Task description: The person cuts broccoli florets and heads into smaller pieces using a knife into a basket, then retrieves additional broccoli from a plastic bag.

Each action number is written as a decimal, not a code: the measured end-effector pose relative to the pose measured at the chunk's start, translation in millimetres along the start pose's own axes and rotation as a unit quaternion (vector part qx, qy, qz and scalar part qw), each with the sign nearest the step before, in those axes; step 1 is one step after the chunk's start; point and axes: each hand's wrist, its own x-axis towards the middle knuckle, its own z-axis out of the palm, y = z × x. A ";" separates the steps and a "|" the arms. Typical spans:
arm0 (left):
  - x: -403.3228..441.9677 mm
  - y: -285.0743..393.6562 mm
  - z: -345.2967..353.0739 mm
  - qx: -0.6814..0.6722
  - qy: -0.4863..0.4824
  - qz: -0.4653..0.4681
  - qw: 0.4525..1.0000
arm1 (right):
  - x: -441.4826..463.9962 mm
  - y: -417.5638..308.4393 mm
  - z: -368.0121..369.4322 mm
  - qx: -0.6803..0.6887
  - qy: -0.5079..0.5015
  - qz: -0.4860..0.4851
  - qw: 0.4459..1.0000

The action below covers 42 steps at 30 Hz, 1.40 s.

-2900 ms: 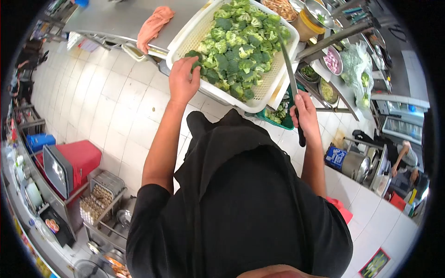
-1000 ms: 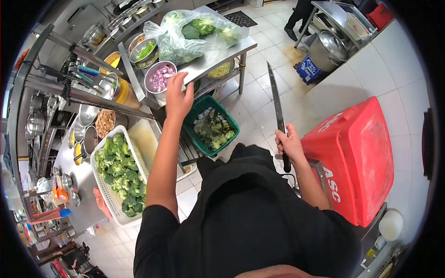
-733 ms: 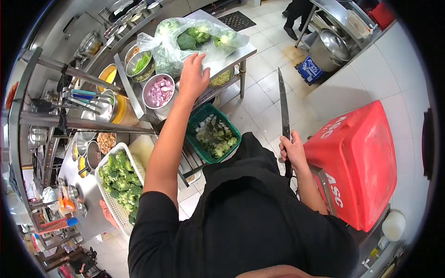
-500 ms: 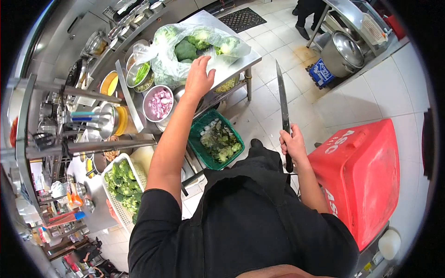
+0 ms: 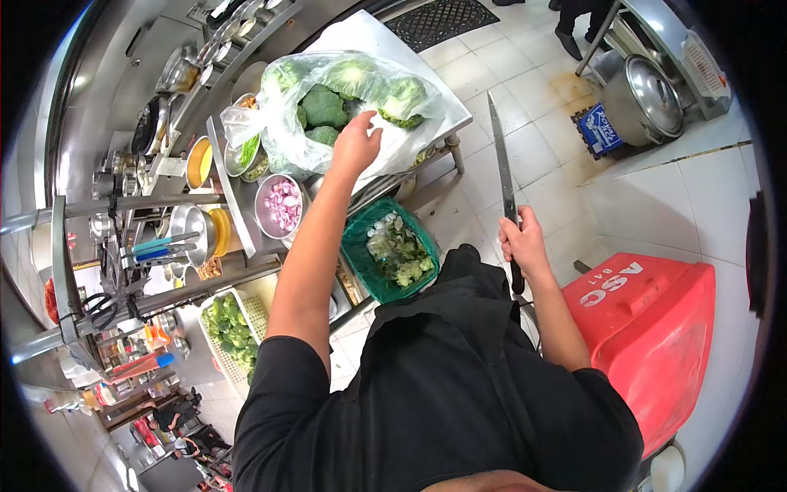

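Note:
My left hand (image 5: 358, 146) reaches over the front edge of a clear plastic bag (image 5: 287, 135), its fingers apart and holding nothing. Just beyond the fingertips, heads of broccoli (image 5: 323, 107) and a pale green head of vegetable (image 5: 402, 100) show through the bag's opening. Whether the fingers touch any of them I cannot tell. In my right hand (image 5: 523, 242) is the handle of a long kitchen knife (image 5: 502, 156), its blade pointing up and away from me, clear of the bag.
The bag lies on a steel table (image 5: 443, 78). Nearer stand a bowl of chopped red onion (image 5: 282, 205) and a green-lined bin (image 5: 361, 266) holding trimmings. A white basket (image 5: 256, 312) of broccoli pieces is at left, a red container (image 5: 656, 344) at right. Another person's legs (image 5: 574, 25) show beyond.
My left hand has moved forward into the bag's opening, and its fingers have bent a little. The knife stays upright in my right hand. The view has shifted slightly.

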 end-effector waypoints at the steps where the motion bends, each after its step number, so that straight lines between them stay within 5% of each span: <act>1: 5.8 3.5 6.6 -0.006 0.013 0.012 1.000 | 2.6 0.4 -1.1 -0.002 -0.003 0.000 1.000; 13: 41.0 41.0 40.7 0.078 0.026 0.051 0.995 | 4.5 13.0 -21.1 -0.044 0.007 0.002 0.999; 17: 47.4 47.3 44.3 0.082 -0.015 0.025 0.996 | -2.8 5.1 -22.0 -0.180 0.045 -0.009 0.983; 23: 40.6 26.6 41.2 0.074 0.056 0.004 0.996 | -6.6 15.0 -24.9 -0.232 0.025 -0.057 0.971; 25: 35.0 29.4 21.2 -0.032 0.081 -0.093 0.992 | -11.4 14.3 -24.6 -0.227 0.023 -0.088 0.970; 30: 5.3 1.1 -16.3 -0.292 0.078 -0.172 0.938 | -39.9 19.7 -26.1 -0.227 0.024 -0.112 0.967; 34: -36.5 -12.7 -62.3 -0.362 0.126 -0.163 0.909 | -75.9 21.5 -29.5 -0.226 0.038 -0.124 0.965; 39: -117.2 7.1 -137.2 -0.522 0.172 -0.217 0.807 | -134.4 47.6 -21.2 -0.242 0.054 -0.151 0.957; 41: -168.8 55.4 -174.1 -0.580 0.127 -0.280 0.754 | -155.0 79.0 -13.6 -0.255 0.076 -0.302 0.915; 42: -169.8 12.7 -160.1 -0.602 0.177 -0.207 0.750 | -182.6 74.4 -7.0 -0.263 0.056 -0.240 0.933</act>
